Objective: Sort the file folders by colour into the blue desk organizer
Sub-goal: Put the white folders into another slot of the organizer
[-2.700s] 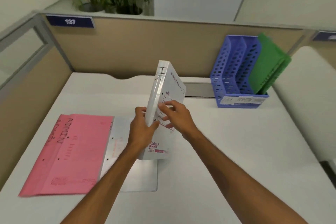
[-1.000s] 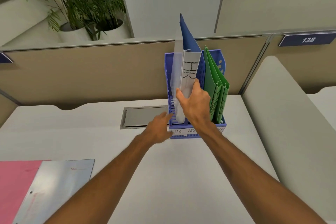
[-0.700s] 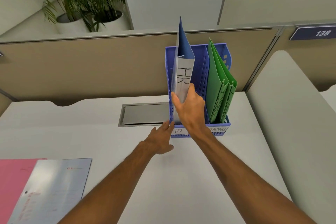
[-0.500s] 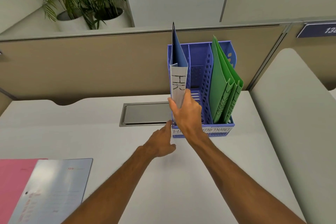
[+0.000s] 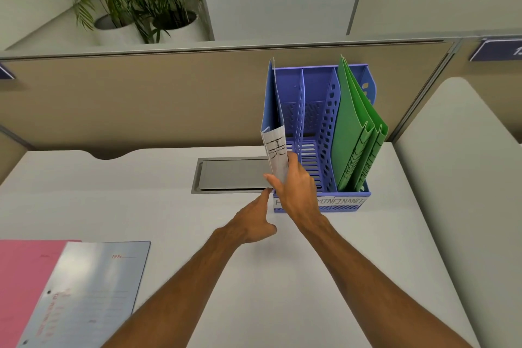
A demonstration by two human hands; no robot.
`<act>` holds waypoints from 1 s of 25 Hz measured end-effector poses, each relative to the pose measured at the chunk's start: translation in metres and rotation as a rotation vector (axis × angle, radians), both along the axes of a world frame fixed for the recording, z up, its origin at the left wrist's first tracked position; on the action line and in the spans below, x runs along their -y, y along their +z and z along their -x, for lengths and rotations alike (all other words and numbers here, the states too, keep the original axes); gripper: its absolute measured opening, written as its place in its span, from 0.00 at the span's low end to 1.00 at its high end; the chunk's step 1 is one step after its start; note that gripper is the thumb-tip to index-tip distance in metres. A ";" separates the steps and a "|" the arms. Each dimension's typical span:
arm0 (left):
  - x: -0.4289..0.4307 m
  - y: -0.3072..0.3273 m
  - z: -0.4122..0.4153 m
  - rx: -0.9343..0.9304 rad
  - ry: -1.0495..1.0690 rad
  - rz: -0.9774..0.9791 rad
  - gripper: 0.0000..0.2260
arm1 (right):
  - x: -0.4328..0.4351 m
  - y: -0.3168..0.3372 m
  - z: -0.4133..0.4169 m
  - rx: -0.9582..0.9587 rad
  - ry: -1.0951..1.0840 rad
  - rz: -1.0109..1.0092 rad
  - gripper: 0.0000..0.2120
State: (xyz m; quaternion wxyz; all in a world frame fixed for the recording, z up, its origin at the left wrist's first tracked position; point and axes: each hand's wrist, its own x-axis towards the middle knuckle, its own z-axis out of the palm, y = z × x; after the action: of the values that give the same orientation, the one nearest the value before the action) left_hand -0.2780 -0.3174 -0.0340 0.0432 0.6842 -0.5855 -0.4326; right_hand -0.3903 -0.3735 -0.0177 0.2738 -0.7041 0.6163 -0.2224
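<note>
Head view, I see the right hand (image 5: 296, 192) gripping the upright blue card folder (image 5: 269, 110) at 12 o'clock in the leftmost slot of the perforated blue plastic organizer (image 5: 327, 110), left hand (image 5: 251, 223) straight-fingered alongside.

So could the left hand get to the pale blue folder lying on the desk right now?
Probably yes. The left hand holds nothing, its fingers just by the organizer's front corner. The pale blue folder lies flat on that arm's side, uncovered, with bare desk between.
</note>
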 end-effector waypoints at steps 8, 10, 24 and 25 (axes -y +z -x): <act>-0.034 0.010 -0.018 0.032 0.100 0.137 0.40 | -0.044 0.005 0.028 0.036 -0.013 0.141 0.20; -0.052 0.013 -0.026 0.029 0.144 0.192 0.36 | -0.061 0.004 0.026 0.057 0.059 0.167 0.12; -0.288 -0.014 -0.266 0.004 0.610 0.137 0.33 | -0.226 -0.035 -0.164 -0.034 0.548 -0.176 0.14; -0.304 -0.019 -0.289 0.031 0.641 0.110 0.33 | -0.239 -0.041 -0.183 -0.044 0.560 -0.221 0.15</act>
State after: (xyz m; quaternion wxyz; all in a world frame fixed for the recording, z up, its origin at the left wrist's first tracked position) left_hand 0.0107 -0.0130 -0.0528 0.2050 0.8369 -0.3635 -0.3542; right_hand -0.2070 -0.1348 -0.0592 0.3860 -0.8172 0.4244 -0.0547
